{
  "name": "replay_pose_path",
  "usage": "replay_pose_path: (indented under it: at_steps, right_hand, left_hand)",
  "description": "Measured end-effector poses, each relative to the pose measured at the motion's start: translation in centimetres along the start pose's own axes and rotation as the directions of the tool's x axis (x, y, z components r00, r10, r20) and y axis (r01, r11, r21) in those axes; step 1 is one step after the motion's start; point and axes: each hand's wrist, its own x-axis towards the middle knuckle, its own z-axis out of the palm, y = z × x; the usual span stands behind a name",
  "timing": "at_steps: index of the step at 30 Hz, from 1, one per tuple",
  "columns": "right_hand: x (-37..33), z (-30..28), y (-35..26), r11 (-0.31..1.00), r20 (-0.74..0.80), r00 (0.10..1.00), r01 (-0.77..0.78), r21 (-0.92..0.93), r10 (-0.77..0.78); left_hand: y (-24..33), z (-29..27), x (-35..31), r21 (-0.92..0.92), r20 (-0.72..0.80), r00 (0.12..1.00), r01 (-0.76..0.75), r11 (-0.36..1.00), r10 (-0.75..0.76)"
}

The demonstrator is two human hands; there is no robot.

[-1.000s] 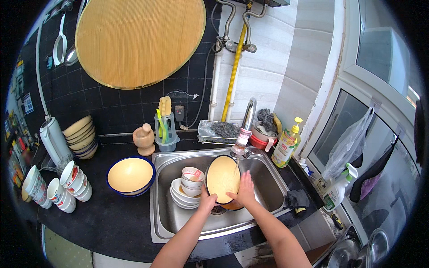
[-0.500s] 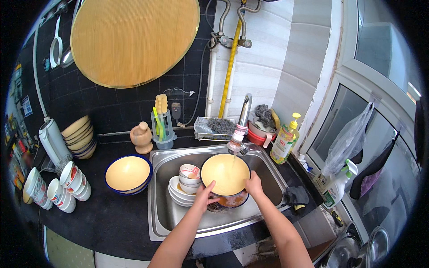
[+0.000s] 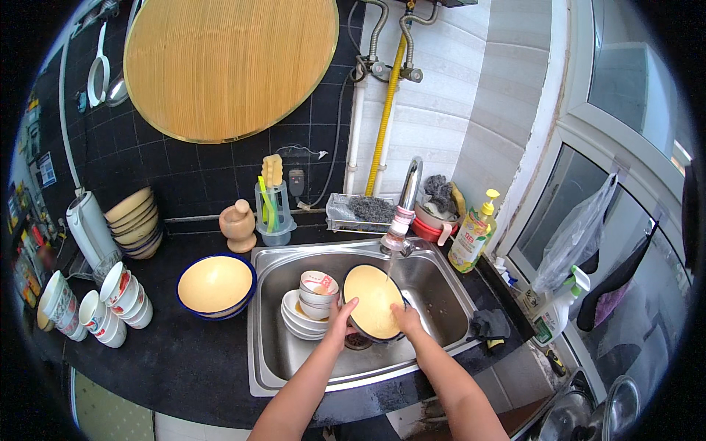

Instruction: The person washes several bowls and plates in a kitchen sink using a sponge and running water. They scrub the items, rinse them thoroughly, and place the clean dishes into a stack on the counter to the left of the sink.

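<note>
A cream enamel bowl [image 3: 373, 300] with a dark blue rim is held tilted over the steel sink [image 3: 266, 360]. My left hand [image 3: 341, 320] grips its left side, thumb over the rim. On the right side, my right hand [image 3: 408, 320] is closed round the edge, thumb inside. Water runs from the faucet [image 3: 409, 192] onto the bowl's upper part. Left of it in the sink, small white bowls [image 3: 319, 287] are stacked, with wider white bowls [image 3: 293, 317] beside them. The drain [image 3: 358, 342] shows partly under the bowl.
Another blue-rimmed bowl [image 3: 215, 283] sits on the dark counter left of the sink. Farther left stand stacked white cups [image 3: 110, 320] and nested cream bowls [image 3: 136, 220]. Behind the sink are a wooden mortar [image 3: 237, 229] and a wire rack [image 3: 360, 213]; a yellow-pump bottle [image 3: 473, 234] stands right.
The bowl has gone from nearly level to tilted to the right, and moved slightly down and right. My right hand has shifted its hold along the rim, lower and closer in.
</note>
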Motion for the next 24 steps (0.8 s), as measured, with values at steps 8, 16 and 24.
replay_pose_path:
  at_steps: [8,16,24]
  right_hand:
    - [-2.6,-0.4,-3.9,0.920,0.533,0.766,-0.385,-0.069,0.360]
    - [-0.9,-1.8,-2.5,0.801,0.167,0.985,-0.130,0.585,0.038]
    - [0.4,-1.7,0.4,0.811,0.058,0.960,-0.264,0.523,0.275]
  left_hand:
    - [-2.9,-1.2,1.6,0.260,-0.038,0.909,-0.392,0.882,0.416]
    - [-1.6,-2.3,1.6,-0.191,0.041,0.989,0.146,0.971,-0.141]
    - [-1.9,0.0,0.8,0.296,0.023,0.996,-0.089,0.951,0.087]
